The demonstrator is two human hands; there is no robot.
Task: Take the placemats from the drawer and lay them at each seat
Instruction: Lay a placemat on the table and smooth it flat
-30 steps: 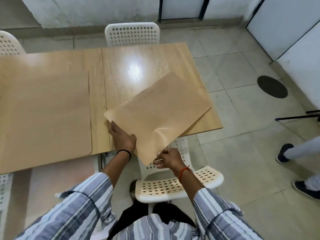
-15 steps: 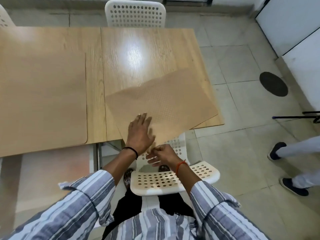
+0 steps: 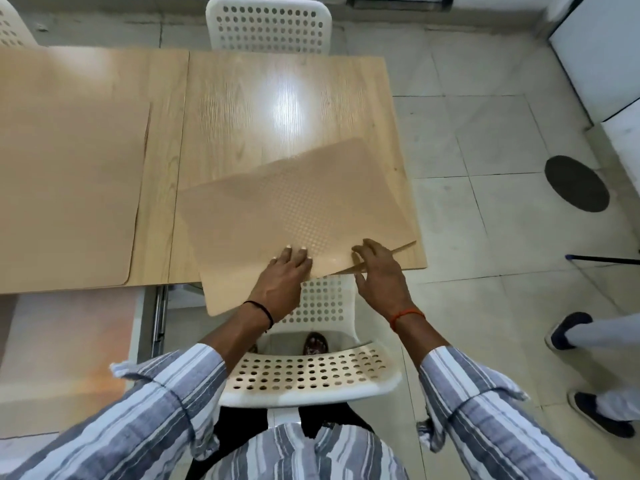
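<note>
A tan placemat [image 3: 294, 209] with a dotted texture lies skewed on the right-hand wooden table [image 3: 277, 98]. Its near-left corner hangs over the table's front edge. My left hand [image 3: 284, 278] presses flat on the mat's near part, fingers straight. At the mat's near edge, which is slightly lifted there, my right hand [image 3: 377, 275] pinches it with fingers on top and thumb below. Another tan placemat [image 3: 69, 195] lies flat on the left table.
A white perforated chair [image 3: 311, 375] stands between me and the table. There is a second white chair [image 3: 268, 26] at the far side and a third [image 3: 10, 29] at the far left. Another person's feet [image 3: 588, 341] are on the tiled floor at the right.
The placemat came down from the air onto the table. My left hand went from gripping its edge to pressing flat on top. My right hand slid right along the near edge.
</note>
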